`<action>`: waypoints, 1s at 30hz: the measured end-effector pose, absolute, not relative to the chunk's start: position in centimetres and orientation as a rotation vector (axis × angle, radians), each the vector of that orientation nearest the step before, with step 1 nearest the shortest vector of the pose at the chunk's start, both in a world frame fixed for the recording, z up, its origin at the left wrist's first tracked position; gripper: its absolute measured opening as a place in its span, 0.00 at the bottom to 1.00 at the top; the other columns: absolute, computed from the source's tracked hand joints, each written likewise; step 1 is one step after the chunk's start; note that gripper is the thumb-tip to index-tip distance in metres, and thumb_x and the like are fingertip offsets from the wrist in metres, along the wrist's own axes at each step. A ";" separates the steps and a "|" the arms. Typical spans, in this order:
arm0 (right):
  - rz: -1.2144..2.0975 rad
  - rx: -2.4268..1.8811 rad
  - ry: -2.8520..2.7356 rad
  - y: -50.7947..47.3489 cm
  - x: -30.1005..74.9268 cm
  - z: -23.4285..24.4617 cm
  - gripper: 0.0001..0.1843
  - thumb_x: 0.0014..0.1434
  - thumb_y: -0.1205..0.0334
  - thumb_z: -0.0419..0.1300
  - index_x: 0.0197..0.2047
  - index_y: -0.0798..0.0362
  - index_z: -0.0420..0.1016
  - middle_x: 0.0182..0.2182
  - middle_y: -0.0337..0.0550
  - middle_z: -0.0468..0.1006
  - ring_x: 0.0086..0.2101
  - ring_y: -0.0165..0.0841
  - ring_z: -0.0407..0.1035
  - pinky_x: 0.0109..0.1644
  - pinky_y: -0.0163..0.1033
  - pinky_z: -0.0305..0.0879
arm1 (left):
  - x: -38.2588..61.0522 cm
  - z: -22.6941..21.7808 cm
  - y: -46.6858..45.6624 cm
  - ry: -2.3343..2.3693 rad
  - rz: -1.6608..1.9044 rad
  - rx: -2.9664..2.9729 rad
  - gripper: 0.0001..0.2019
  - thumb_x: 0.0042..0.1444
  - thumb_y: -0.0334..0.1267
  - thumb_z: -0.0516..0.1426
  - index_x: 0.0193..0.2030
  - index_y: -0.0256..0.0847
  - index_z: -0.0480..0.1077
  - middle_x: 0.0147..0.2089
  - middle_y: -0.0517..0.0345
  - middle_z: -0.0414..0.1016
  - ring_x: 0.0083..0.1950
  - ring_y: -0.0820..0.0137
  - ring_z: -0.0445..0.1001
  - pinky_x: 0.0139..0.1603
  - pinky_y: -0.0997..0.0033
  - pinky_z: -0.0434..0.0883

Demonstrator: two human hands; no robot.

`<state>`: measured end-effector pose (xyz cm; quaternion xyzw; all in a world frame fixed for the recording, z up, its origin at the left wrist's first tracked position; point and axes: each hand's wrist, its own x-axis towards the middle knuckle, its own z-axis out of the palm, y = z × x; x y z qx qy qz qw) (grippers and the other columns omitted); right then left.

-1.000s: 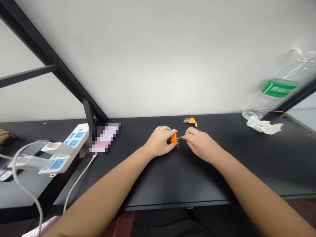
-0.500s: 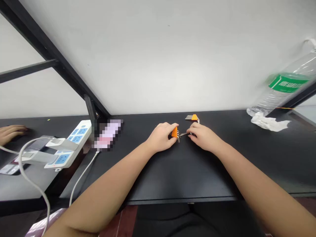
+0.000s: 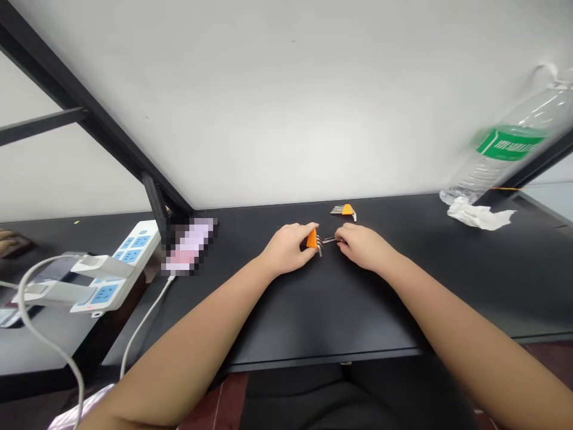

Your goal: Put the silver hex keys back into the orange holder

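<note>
My left hand [image 3: 290, 248] grips an orange hex key holder [image 3: 312, 239] between thumb and fingers. Several bent metal key ends stick out of its right side. Just to the right, my right hand [image 3: 360, 246] pinches a thin metal hex key [image 3: 330, 240], which points left toward the holder. Whether its tip touches the holder I cannot tell. Behind my right hand, a second orange hex key set [image 3: 344, 209] lies on the black table [image 3: 322, 316], its keys fanned out to the left.
A white power strip [image 3: 145, 236] with plugs and cables lies at left, near a pixelated phone-like object [image 3: 190, 245] on a white cable. At right stand a clear bottle with a green label [image 3: 510, 142] and crumpled tissue [image 3: 481, 215]. Another person's hand [image 3: 8, 243] shows far left.
The view has shifted slightly. Both hands keep their grips, and the hex key in my right hand now lies more level beside the holder. The other person's hand has moved left, partly out of view.
</note>
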<state>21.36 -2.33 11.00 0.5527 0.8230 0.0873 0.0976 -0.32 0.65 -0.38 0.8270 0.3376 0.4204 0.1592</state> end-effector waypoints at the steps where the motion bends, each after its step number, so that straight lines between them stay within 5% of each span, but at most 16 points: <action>1: 0.260 1.645 2.437 -2.3 21.4 10.9 0.05 0.66 0.66 0.55 0.43 0.52 0.73 0.40 0.43 0.75 0.37 0.31 0.69 0.37 0.36 0.56 | -0.3 -0.4 0.7 0.963 1.201 2.362 0.27 0.61 0.42 0.59 0.66 0.41 0.66 0.44 0.55 0.78 0.45 0.64 0.75 0.55 0.59 0.71; 16: 0.070 1.793 2.270 -3.8 19.8 12.3 0.04 0.54 0.67 0.59 0.29 0.53 0.67 0.31 0.41 0.75 0.27 0.30 0.62 0.29 0.36 0.50 | -0.2 -0.7 1.0 0.906 1.226 2.369 0.26 0.61 0.39 0.59 0.66 0.42 0.66 0.47 0.54 0.78 0.47 0.63 0.74 0.54 0.59 0.71; 30: 0.091 1.523 2.873 -3.0 21.0 11.3 0.07 0.66 0.68 0.55 0.37 0.54 0.73 0.33 0.41 0.72 0.31 0.28 0.64 0.37 0.35 0.59 | 0.0 -0.6 0.9 0.893 1.231 2.360 0.26 0.59 0.39 0.61 0.65 0.43 0.68 0.46 0.56 0.79 0.45 0.65 0.74 0.54 0.61 0.71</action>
